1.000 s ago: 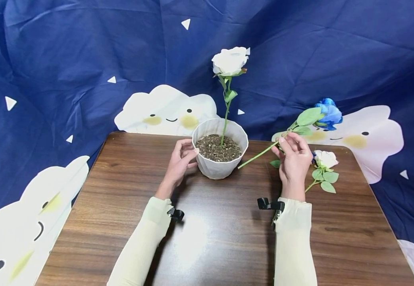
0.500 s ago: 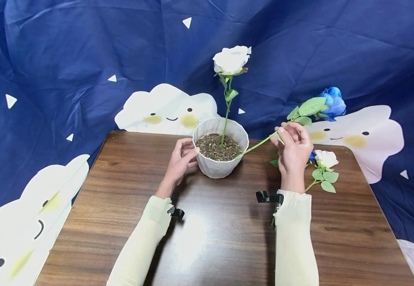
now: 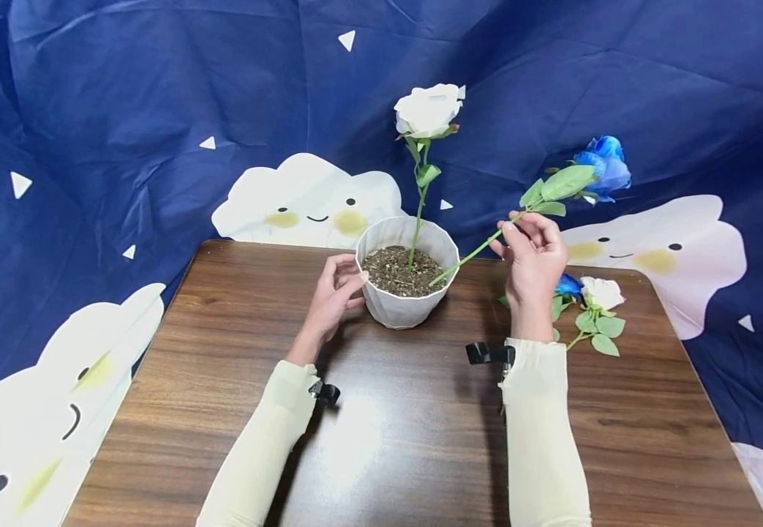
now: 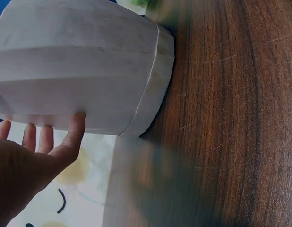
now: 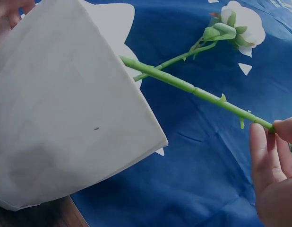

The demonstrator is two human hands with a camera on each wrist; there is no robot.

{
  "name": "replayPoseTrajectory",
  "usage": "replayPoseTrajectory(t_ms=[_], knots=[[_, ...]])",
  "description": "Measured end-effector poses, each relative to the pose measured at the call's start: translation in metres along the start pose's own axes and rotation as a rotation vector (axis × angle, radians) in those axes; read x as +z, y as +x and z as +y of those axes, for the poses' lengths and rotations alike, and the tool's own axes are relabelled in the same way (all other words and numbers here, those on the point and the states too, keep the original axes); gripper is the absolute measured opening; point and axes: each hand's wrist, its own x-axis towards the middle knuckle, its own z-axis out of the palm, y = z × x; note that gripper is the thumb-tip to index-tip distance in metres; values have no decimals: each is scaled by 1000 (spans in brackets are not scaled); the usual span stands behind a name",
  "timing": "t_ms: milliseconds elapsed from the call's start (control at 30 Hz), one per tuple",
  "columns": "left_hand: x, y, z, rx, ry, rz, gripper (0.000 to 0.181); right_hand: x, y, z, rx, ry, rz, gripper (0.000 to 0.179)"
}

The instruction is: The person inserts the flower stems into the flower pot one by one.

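A white faceted flower pot (image 3: 399,311) holds dark soil (image 3: 402,272), with a white rose (image 3: 429,111) standing upright in it. My left hand (image 3: 330,300) rests its thumb and fingertips against the left side of the pot; in the left wrist view the thumb tip touches the wall. My right hand (image 3: 534,263) pinches a blue rose (image 3: 605,167) by its green stem (image 5: 207,97), below the leaves. That stem slants down to the left over the pot's right rim, its lower end close over the soil.
On the wooden table (image 3: 421,410), right of the pot, lie a pale pink rose (image 3: 601,293) and another blue rose (image 3: 568,285), partly hidden behind the right hand. A dark blue cloth (image 3: 157,88) with cloud faces hangs behind the table.
My right hand has risen and the blue rose with it. Its stem end has passed from outside the pot, over the rim, to above the soil. The left hand stays put.
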Motion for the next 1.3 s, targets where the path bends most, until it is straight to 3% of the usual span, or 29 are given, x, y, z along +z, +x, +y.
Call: replayPoseTrajectory(t_ms=[667,1300], knots=[[-1,0,-1,8,10,9,47,17,8,17,29,-76,-53,36],[1,0,1,6,11,12,46,26,10,34,-22,-308,-170,29]])
